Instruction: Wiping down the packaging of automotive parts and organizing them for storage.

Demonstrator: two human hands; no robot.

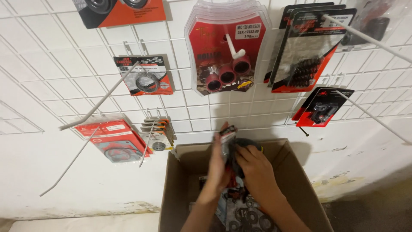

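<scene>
On the white wire grid hang carded packs in red, orange and black — a clear blister pack (226,51) of red rollers at centre, a ring pack (146,75) to its left, dark spring packs (307,47) to its right. Both hands hold a small blurred pack (227,144) over an open cardboard box (296,180).

Cardboard box (296,180) – matt brown, creased flaps. Blister packs (227,51) – glossy clear plastic over printed card. Wire grid panel (64,64) and hooks (98,101) – white-coated metal, smooth. Wall (51,172) – painted plaster, matt, scuffed and flaking low down. Packet (228,139) in the hands – shiny plastic.
</scene>
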